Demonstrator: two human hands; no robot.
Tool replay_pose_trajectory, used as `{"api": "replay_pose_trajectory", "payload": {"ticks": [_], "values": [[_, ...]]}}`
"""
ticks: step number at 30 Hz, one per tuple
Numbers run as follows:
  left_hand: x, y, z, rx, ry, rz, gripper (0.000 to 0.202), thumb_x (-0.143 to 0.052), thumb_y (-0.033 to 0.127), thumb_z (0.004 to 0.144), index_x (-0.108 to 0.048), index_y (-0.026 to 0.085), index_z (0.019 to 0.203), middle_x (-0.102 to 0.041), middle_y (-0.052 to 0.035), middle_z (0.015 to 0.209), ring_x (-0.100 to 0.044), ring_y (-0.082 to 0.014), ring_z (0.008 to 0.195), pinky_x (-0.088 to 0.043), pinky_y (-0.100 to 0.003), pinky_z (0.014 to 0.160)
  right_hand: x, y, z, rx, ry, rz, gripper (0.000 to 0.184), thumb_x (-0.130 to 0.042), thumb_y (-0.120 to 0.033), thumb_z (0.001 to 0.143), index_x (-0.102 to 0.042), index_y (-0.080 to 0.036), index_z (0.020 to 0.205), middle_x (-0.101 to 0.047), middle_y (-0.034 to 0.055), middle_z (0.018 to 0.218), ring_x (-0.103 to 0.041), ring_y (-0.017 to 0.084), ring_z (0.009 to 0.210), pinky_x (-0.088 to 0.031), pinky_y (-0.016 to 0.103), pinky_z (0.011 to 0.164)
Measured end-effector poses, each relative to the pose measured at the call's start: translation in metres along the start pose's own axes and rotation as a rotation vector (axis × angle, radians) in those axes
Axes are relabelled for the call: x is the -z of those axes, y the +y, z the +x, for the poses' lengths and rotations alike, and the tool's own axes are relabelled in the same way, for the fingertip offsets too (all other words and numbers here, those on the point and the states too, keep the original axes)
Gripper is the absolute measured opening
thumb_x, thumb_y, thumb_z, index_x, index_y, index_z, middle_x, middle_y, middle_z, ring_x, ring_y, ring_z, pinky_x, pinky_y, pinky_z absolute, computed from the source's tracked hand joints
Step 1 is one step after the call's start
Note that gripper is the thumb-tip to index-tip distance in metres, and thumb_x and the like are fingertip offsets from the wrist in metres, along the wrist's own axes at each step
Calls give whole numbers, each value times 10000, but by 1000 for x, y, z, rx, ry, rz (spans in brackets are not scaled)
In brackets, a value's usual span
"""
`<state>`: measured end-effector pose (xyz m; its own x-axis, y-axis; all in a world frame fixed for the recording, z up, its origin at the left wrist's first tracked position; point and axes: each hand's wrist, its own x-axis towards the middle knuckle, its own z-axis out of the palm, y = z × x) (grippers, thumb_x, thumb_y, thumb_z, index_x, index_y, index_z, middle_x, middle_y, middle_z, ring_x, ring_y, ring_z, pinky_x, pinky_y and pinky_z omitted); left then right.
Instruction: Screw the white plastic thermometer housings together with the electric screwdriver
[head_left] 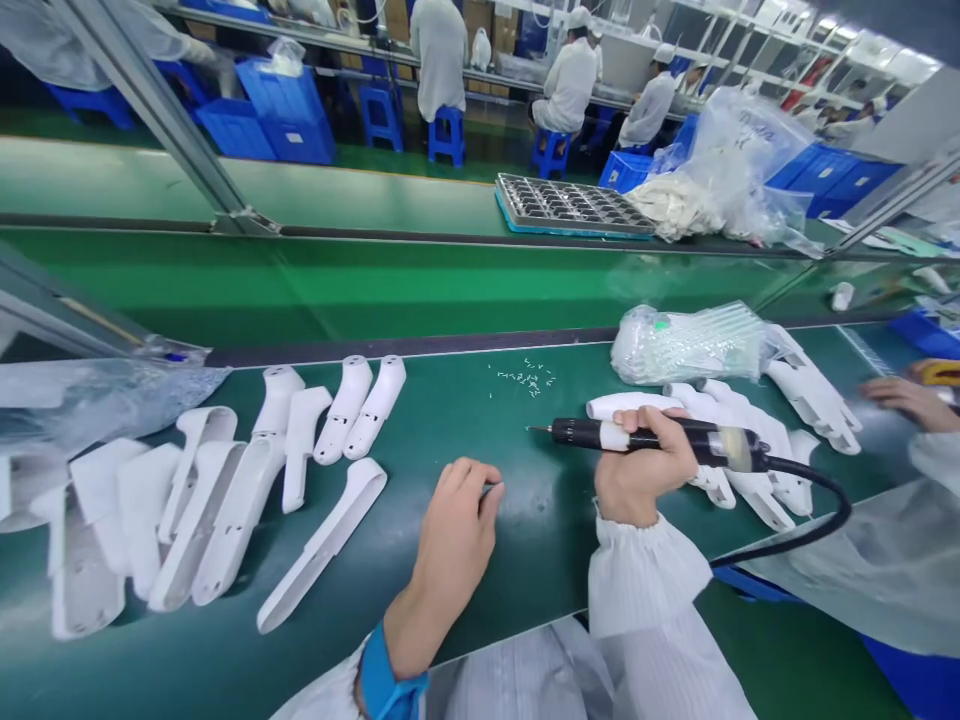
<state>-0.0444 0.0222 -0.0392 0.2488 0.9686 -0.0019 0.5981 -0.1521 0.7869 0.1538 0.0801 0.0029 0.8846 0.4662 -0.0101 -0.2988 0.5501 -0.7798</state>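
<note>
My right hand (645,465) is wrapped around a black electric screwdriver (712,445), held level with its thin bit pointing left over the green tabletop. A black cable (825,490) curves back from its rear end. My left hand (457,520) hovers or rests over the table to the left of the bit, fingers curled and thumb close against the index finger; anything pinched there is too small or hidden to tell. Beyond both hands lies a scatter of tiny pale pieces (531,382). Nearest my left hand is a long white plastic shell (322,545), open side up.
Several white shells (217,520) lie at left beside a plastic bag (97,400). More white housings (750,440) and a bag of clear strips (690,340) are at right, near a co-worker's hand (907,400). A compartment tray (574,208) sits on the ledge behind.
</note>
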Motion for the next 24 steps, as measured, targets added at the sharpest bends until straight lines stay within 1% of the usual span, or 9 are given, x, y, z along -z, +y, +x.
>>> {"api": "replay_pose_trajectory", "payload": {"ticks": [3, 6, 9, 11, 13, 16, 20, 22, 24], "values": [[-4, 0, 6, -95, 74, 5, 123, -529, 164, 1033, -648, 196, 1043, -671, -71, 1093, -603, -251, 1045, -512, -397, 910, 0, -17, -4, -27, -12, 6, 289, -653, -176, 638, -423, -214, 809, -391, -62, 586, -416, 96, 529, -441, 247, 596], [-6, 4, 15, -155, 126, 11, 181, -584, 163, 1026, -647, 186, 1195, -671, -91, 1237, -592, -263, 1158, -496, -413, 987, 3, -38, -12, -50, -25, -6, 284, -650, -153, 619, -441, -210, 802, -383, -55, 589, -396, 94, 528, -431, 243, 582], [-5, 14, 22, -182, 92, 0, 287, -644, 206, 1021, -629, 206, 1308, -667, -86, 1352, -576, -266, 1266, -460, -414, 1031, 5, -53, -21, -58, -25, -24, 273, -655, -156, 605, -462, -204, 792, -377, -48, 592, -379, 92, 524, -412, 235, 554], [-4, 20, 24, -191, 38, -17, 233, -654, 229, 1027, -663, 222, 1260, -708, -59, 1313, -605, -244, 1245, -439, -393, 1019, 7, -60, -26, -57, -19, -34, 273, -656, -161, 587, -475, -201, 787, -376, -47, 594, -367, 88, 519, -401, 230, 536], [-3, 23, 25, -215, 0, -17, 116, -607, 235, 1058, -715, 229, 1101, -766, -20, 1154, -660, -206, 1115, -419, -373, 983, 9, -64, -30, -55, -19, -43, 275, -657, -168, 572, -484, -199, 783, -378, -47, 597, -360, 85, 517, -398, 229, 529], [-3, 22, 23, -276, 20, 22, 222, -577, 263, 1080, -729, 225, 923, -783, 15, 939, -681, -174, 930, -395, -370, 958, 12, -67, -32, -60, -25, -50, 275, -662, -183, 572, -483, -199, 781, -375, -48, 602, -354, 81, 514, -385, 225, 519], [1, 19, 22, -334, 89, 122, 210, -674, 304, 1033, -709, 200, 854, -781, 10, 882, -679, -173, 865, -385, -376, 959, 16, -69, -34, -84, -35, -62, 286, -674, -185, 567, -485, -199, 781, -360, -51, 604, -348, 81, 510, -377, 226, 502], [5, 20, 22, -383, 83, 226, 246, -641, 309, 1052, -696, 190, 844, -772, -5, 874, -667, -181, 848, -383, -385, 955, 16, -70, -38, -92, -40, -66, 273, -670, -187, 583, -489, -200, 786, -364, -48, 609, -354, 84, 512, -384, 230, 502], [9, 23, 22, -450, 56, 387, 300, -543, 273, 1093, -696, 180, 852, -758, -32, 873, -650, -200, 855, -380, -398, 960, 15, -70, -42, -81, -43, -75, 246, -660, -190, 611, -492, -202, 790, -369, -44, 610, -355, 87, 510, -385, 235, 500]]}}
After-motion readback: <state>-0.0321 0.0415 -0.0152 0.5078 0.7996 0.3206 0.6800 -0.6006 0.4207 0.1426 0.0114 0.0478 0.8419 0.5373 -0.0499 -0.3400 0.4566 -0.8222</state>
